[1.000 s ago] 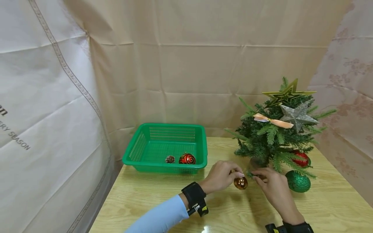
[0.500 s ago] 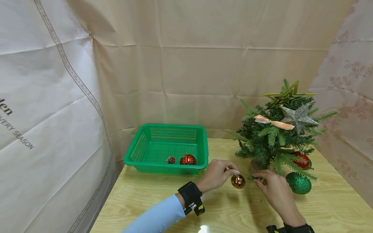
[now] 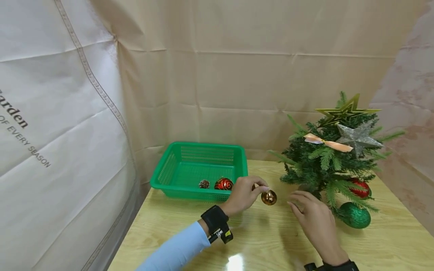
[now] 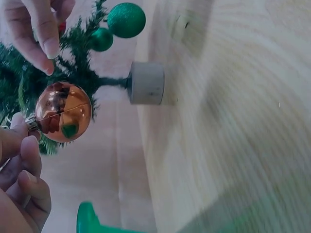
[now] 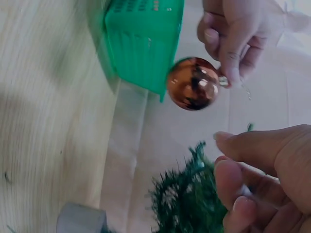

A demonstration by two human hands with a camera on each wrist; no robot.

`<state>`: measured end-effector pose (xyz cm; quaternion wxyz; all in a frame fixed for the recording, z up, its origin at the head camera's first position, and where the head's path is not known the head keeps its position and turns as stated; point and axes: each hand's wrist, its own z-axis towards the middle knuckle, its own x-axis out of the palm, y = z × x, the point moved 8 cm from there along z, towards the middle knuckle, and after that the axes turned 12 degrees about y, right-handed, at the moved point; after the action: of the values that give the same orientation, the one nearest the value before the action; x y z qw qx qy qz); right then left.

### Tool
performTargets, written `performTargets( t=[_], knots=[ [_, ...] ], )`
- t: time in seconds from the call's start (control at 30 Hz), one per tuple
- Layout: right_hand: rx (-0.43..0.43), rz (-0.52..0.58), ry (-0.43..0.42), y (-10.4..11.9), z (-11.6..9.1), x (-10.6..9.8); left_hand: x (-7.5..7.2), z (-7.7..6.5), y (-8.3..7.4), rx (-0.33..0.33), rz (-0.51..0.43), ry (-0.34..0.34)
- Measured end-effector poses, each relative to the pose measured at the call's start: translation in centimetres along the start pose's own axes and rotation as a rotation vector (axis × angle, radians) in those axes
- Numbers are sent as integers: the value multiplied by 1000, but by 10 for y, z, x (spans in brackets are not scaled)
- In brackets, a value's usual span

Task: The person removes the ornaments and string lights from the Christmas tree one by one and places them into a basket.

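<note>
My left hand [image 3: 244, 194] pinches a shiny copper-coloured Christmas bauble [image 3: 269, 197] by its metal cap, holding it in the air between the basket and the tree. In the right wrist view a thin hanging loop trails from the cap. My right hand [image 3: 313, 216] is to the right of the bauble, in front of the small Christmas tree [image 3: 322, 165]. Its thumb and fingers [image 5: 228, 177] are loosely bent and apart, with nothing visibly gripped. The tree stands on a pale round base [image 4: 147, 82].
A green plastic basket [image 3: 198, 194] at the back left holds a red bauble [image 3: 223, 184] and a small pine cone [image 3: 204, 184]. The tree carries a gold star [image 3: 349, 111], a silver star [image 3: 359, 138], a peach bow [image 3: 328, 143], a red bauble [image 3: 361, 188] and a green bauble [image 3: 355, 215].
My left hand has drawn the copper bauble leftward and up, away from my right hand. A small green tip earlier at my right fingertips no longer shows there, and those fingers have loosened.
</note>
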<state>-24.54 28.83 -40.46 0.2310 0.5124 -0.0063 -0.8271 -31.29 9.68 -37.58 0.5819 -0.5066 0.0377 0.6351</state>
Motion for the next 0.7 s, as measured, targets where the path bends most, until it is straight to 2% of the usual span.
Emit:
performTargets(
  t=[0.1, 0.2, 0.33, 0.5, 0.6, 0.7],
  knots=[
    [-16, 17, 21, 22, 8, -3, -11, -3, 7, -17, -12, -27],
    [17, 57, 91, 49, 20, -5, -24, -5, 12, -33, -10, -60],
    [19, 92, 152, 66, 32, 17, -40, -7, 18, -44, 5, -99],
    [-91, 127, 148, 87, 50, 47, -53, -10, 27, -89, 20, -141],
    [-155, 133, 110, 97, 57, 55, -60, -12, 30, -107, 23, -167],
    [-193, 127, 77, 105, 62, 57, -67, -13, 28, -97, 31, -195]
  ],
)
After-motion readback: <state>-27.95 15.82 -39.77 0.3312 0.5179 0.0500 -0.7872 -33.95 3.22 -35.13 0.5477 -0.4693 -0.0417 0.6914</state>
